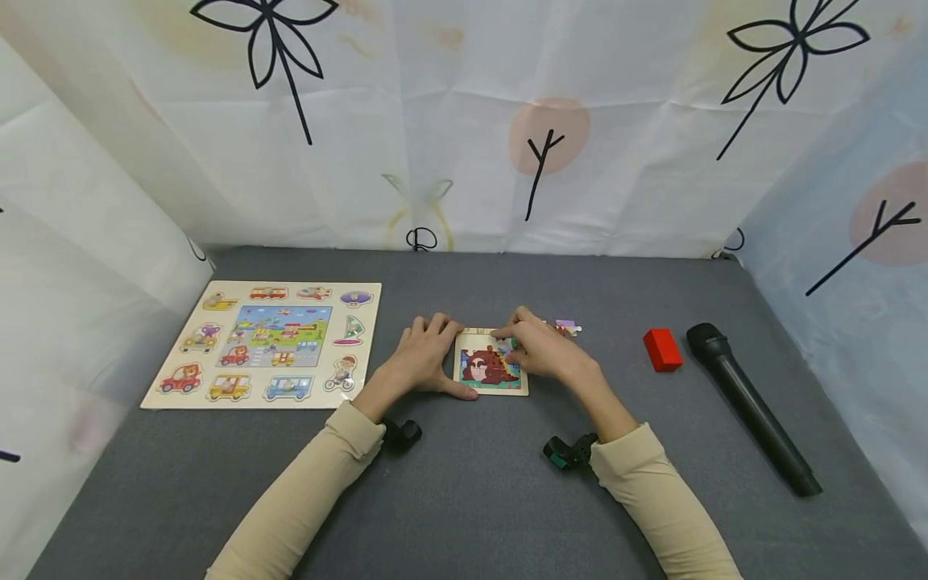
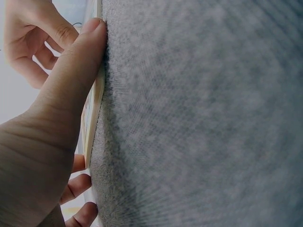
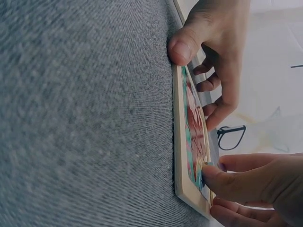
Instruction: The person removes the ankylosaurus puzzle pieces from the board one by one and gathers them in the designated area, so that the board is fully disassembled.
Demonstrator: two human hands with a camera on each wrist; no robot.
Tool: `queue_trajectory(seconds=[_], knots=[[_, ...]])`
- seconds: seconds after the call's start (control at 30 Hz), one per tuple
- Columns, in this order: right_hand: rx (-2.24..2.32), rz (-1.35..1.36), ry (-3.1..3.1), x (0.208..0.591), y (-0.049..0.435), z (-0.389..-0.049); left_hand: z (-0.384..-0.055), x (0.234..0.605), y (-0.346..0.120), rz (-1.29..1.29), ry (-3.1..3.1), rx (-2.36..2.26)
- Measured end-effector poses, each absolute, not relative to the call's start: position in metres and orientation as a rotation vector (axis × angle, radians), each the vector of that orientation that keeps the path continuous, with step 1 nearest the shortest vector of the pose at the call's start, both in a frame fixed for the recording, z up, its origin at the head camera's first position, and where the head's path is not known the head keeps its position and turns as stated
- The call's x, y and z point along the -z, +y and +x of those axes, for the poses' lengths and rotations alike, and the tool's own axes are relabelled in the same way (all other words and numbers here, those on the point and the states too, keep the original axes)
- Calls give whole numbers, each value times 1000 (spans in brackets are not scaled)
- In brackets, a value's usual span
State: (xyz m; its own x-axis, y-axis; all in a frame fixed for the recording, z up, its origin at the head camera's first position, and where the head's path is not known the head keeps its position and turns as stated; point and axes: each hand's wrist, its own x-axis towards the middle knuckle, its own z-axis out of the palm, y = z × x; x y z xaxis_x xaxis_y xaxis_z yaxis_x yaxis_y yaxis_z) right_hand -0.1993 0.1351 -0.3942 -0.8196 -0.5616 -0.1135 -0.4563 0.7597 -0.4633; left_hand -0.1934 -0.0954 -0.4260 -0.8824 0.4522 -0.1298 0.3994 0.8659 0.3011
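Observation:
A small wooden jigsaw board (image 1: pixel 493 388) with a brown animal picture lies flat on the table between the hands. My left hand (image 1: pixel 424 354) holds its left side, thumb along the near edge and fingers toward the far edge. At the upper right of the picture, my right hand (image 1: pixel 545 348) pinches a small puzzle piece (image 3: pixel 208 165) between thumb and index finger; the fingers hide most of it. More loose puzzle pieces (image 1: pixel 569 328) lie just beyond the right hand, partly covered by it. The board's left edge (image 2: pixel 97 101) shows beside the left thumb in the left wrist view.
To the left lies a large wooden picture puzzle (image 1: pixel 174 395) with vehicles. On the right are a red block (image 1: pixel 663 350) and a black microphone (image 1: pixel 754 411). Printed cloth walls (image 1: pixel 464 177) stand behind and at both sides of the grey table (image 1: pixel 478 499).

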Motion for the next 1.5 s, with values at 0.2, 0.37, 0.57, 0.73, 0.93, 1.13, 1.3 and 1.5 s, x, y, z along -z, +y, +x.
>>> queue_trajectory(seconds=[0.2,0.37,0.57,0.73,0.93,1.13,1.3,1.5], knots=[[598,-815,2736,395,137,-199,-193,425,-96,651,2853,-397],[593,-822,2738,395,138,-199,-193,425,-96,654,2863,-378],[580,-805,2740,395,138,-199,-193,426,-97,661,2864,-369],[570,-788,2752,395,140,-199,-194,426,-97,660,2864,-364],[570,-795,2755,394,141,-198,-193,425,-96,666,2866,-360],[585,-786,2758,395,142,-196,-191,425,-96,666,2853,-357],[596,-792,2760,396,143,-197,-191,426,-95,659,2841,-362],[593,-821,2776,393,149,-198,-191,427,-95,652,2842,-366]])
